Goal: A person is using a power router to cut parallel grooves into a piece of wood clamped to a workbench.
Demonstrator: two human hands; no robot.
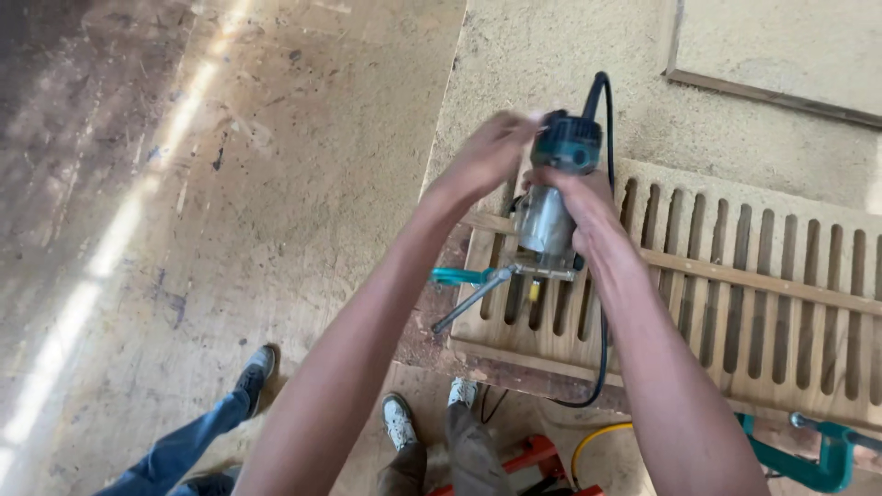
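- Head view: the right hand [577, 204] wraps firmly around the silver body of a trim router [551, 197], which stands upright on a slotted wooden panel [735, 294] near the panel's left end.
- The left hand [485, 152] reaches the router's teal top; it is blurred, so I cannot tell whether it grips or just touches.
- The panel lies at the near edge of a dusty workbench [551, 55], held by a teal clamp [459, 276] at its left edge.
- A black cord [604, 349] hangs over the near edge.
- Judging by the panel, many slots are already cut across its whole length; the router sits over the leftmost ones, so what is left seems little.
- Another person's jeans leg and shoe [253, 377] show on the floor at left.
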